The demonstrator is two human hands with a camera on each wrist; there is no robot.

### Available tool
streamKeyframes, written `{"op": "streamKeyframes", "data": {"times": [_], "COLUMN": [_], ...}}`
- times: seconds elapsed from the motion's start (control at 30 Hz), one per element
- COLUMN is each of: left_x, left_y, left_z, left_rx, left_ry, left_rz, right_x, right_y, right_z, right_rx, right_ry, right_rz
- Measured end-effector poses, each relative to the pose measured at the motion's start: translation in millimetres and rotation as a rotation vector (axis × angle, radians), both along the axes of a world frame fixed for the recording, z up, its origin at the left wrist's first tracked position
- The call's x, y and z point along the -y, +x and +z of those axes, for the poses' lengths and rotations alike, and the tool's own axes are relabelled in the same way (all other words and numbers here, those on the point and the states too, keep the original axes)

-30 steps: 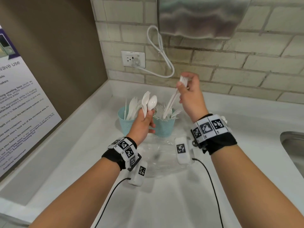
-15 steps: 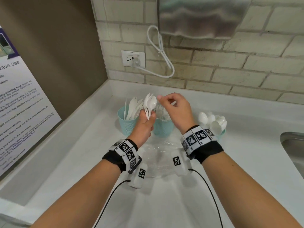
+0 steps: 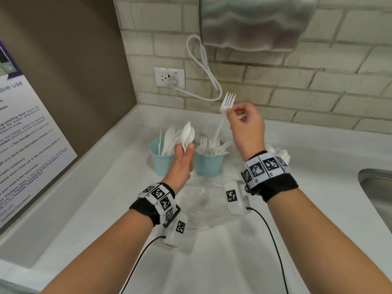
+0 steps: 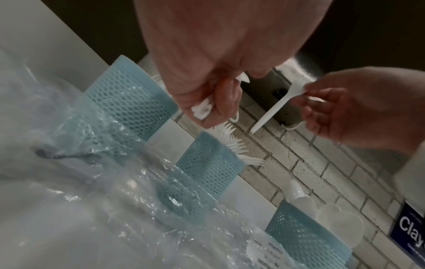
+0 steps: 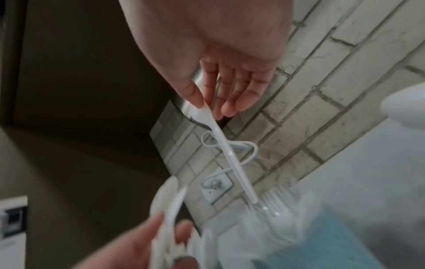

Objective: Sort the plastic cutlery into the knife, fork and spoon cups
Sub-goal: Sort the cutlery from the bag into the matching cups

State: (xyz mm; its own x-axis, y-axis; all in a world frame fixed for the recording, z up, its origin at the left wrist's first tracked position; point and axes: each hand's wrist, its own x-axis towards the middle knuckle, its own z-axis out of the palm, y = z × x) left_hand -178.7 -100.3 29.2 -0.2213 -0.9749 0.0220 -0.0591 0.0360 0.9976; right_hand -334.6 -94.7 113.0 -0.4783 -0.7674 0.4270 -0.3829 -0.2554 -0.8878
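Observation:
My right hand (image 3: 230,112) pinches a white plastic fork (image 3: 227,102) just below its tines, which point up. Its handle hangs down over the teal mesh fork cup (image 3: 209,166), which is packed with forks. In the right wrist view my thumb and forefinger hold the fork (image 5: 226,151) while the other fingers stay spread. My left hand (image 3: 186,149) grips a small bundle of white spoons (image 3: 187,132) by their handles, between the knife cup (image 3: 162,162) and the fork cup. The spoon cup (image 4: 306,236) stands to the right, mostly hidden behind my right wrist in the head view.
A crumpled clear plastic bag (image 3: 207,200) lies on the white counter (image 3: 222,257) in front of the cups. A steel sink (image 3: 379,194) is at the right edge. A wall socket (image 3: 169,77) with a looped white cord and a tiled wall stand behind the cups.
My right hand dropped to the bundle in my left hand, took a fork from it and lifted it over the fork cup. The left hand has stayed in place.

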Motion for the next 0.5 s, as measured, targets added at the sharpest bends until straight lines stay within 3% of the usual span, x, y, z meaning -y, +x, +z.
{"op": "streamKeyframes", "data": {"times": [0.27,0.3,0.37,0.43,0.5], "left_x": [-2.7,-3.1,-5.7,-7.7,-9.2], "left_y": [-7.1,-8.6,-14.1,-27.5,-47.5], "left_z": [2.8,2.6,3.7,2.9,-0.3], "left_rx": [-0.106,-0.119,-0.117,-0.035,0.059], "left_ry": [-0.064,-0.065,-0.053,-0.088,-0.198], "left_rz": [-0.030,-0.036,-0.070,-0.121,-0.187], "right_x": [2.5,0.2,-10.0,-18.9,-25.9], "right_y": [-9.3,-9.0,-4.9,-0.8,1.1], "right_z": [-57.5,-57.4,-47.2,-40.2,-38.9], "right_rx": [-0.531,-0.512,-0.297,-0.070,0.008], "right_ry": [0.467,0.428,0.297,0.240,0.241], "right_rz": [-0.045,-0.046,0.047,0.199,0.260]}}
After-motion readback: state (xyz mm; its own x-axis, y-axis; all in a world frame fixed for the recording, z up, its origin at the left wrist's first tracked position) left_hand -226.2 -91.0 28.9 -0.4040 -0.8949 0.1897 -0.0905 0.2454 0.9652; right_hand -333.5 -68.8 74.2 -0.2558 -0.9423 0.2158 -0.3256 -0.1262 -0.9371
